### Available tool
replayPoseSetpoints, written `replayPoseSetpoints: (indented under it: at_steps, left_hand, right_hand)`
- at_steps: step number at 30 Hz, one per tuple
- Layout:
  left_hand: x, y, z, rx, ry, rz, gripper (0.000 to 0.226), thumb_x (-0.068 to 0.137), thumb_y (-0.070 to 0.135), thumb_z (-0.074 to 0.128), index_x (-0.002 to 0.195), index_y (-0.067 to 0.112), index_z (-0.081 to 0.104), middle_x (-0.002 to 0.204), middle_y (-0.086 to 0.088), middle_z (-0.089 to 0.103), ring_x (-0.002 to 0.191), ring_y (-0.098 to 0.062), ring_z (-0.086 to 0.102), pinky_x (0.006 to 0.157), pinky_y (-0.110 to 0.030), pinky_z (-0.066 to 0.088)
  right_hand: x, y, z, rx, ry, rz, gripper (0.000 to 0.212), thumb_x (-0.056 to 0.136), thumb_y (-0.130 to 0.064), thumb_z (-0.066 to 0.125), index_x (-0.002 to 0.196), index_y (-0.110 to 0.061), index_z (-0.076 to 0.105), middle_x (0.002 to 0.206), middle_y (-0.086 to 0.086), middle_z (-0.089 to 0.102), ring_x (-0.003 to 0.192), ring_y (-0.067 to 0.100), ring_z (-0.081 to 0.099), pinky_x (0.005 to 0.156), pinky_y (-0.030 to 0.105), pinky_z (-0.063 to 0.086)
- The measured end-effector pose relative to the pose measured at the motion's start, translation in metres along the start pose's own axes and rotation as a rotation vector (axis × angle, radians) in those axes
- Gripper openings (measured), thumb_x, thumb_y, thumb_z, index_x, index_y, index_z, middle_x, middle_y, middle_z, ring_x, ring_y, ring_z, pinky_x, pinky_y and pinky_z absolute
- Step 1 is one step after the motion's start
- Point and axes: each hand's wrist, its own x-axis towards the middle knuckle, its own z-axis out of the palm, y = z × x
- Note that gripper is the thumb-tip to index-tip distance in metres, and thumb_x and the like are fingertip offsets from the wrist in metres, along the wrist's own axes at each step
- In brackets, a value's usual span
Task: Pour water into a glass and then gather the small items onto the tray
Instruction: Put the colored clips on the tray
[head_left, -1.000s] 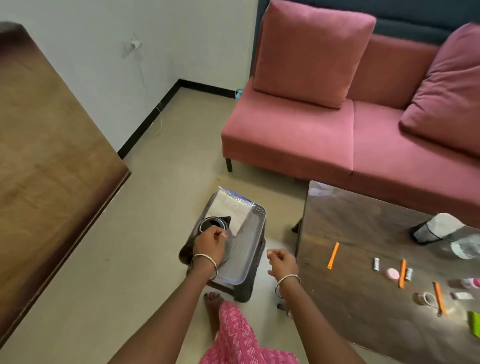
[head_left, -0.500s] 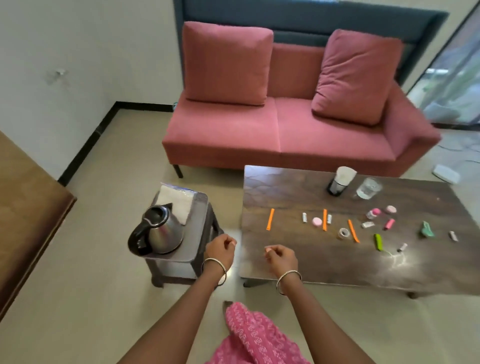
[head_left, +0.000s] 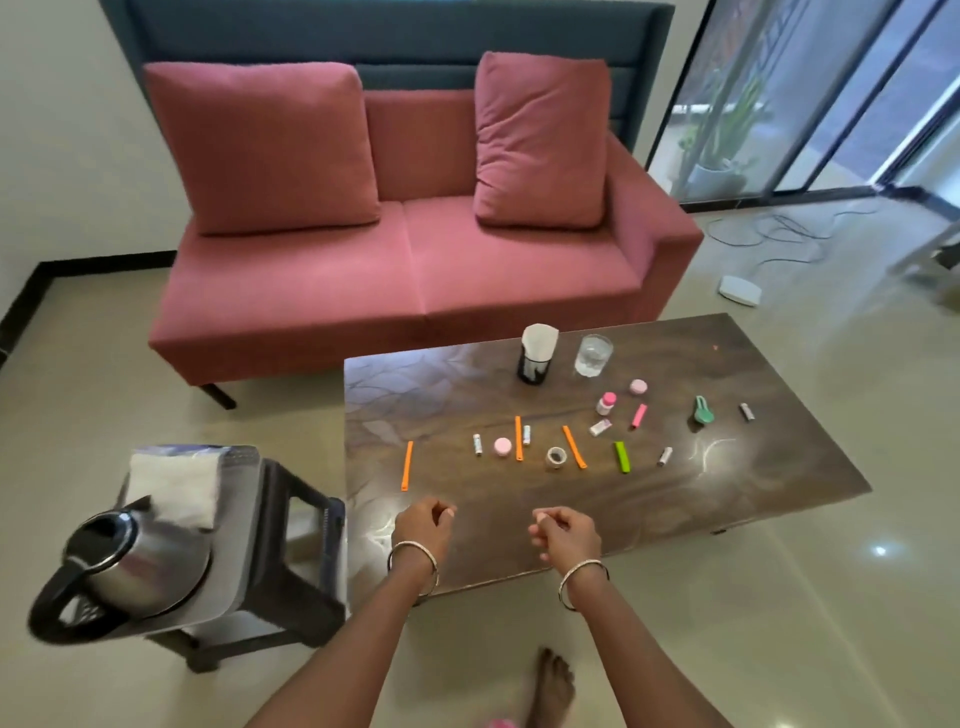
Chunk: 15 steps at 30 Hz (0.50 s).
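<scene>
Clearly see-through and round: glass (head_left: 593, 355), water inside, upright near the far edge of the dark, glossy wood-grain table (head_left: 753, 467), just beside a shiny black cup (head_left: 531, 366) stuffed with white paper.

Nearer, scattered flat across the tabletop and mostly apart from one another: slim orange sticks (head_left: 407, 466), flat round pink lid (head_left: 502, 446), small clear tape roll (head_left: 556, 457), bright green clip (head_left: 622, 457), pink-capped little bottle (head_left: 605, 403), pink marker (head_left: 639, 415), teal scoop (head_left: 703, 410), short white tubes (head_left: 477, 445) with print too small to read.

Off the table's left end, on a dark plastic stool (head_left: 301, 561): smooth grey plastic tray (head_left: 241, 499) with rounded corners, carrying a folded white cloth (head_left: 174, 486) and a steel kettle (head_left: 140, 566) with a black loop handle.

Over the near table edge, well short of the small items: left hand (head_left: 423, 527) and right hand (head_left: 566, 535), fingers curled in on both, thumbs against fingertips, gripping nothing. Thin metal bangle on each wrist.

Behind the table, a pink fabric sofa (head_left: 405, 270) with two plump cushions.
</scene>
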Motion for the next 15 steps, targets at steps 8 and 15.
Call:
replayPoseSetpoints:
  at_steps: [8, 15]
  left_hand:
    - [0.031, 0.089, 0.094, -0.004, 0.004, -0.047, 0.015, 0.090, 0.019, 0.058, 0.093, 0.015, 0.073, 0.094, -0.005, 0.074, 0.094, -0.025, 0.066, 0.079, -0.027, 0.046]
    - [0.053, 0.132, 0.146, -0.019, 0.045, -0.129, 0.012, 0.089, 0.019, 0.059, 0.088, 0.017, 0.071, 0.092, -0.004, 0.073, 0.088, -0.023, 0.063, 0.073, -0.024, 0.041]
  right_hand:
    - [0.101, -0.022, -0.103, 0.016, 0.019, 0.026, 0.011, 0.093, -0.008, 0.061, 0.088, -0.008, 0.070, 0.078, 0.013, 0.070, 0.064, 0.020, 0.061, 0.051, 0.024, 0.045]
    - [0.172, -0.030, -0.158, 0.006, 0.035, 0.070, 0.011, 0.092, -0.007, 0.062, 0.084, -0.010, 0.070, 0.076, 0.014, 0.070, 0.061, 0.022, 0.059, 0.050, 0.025, 0.044]
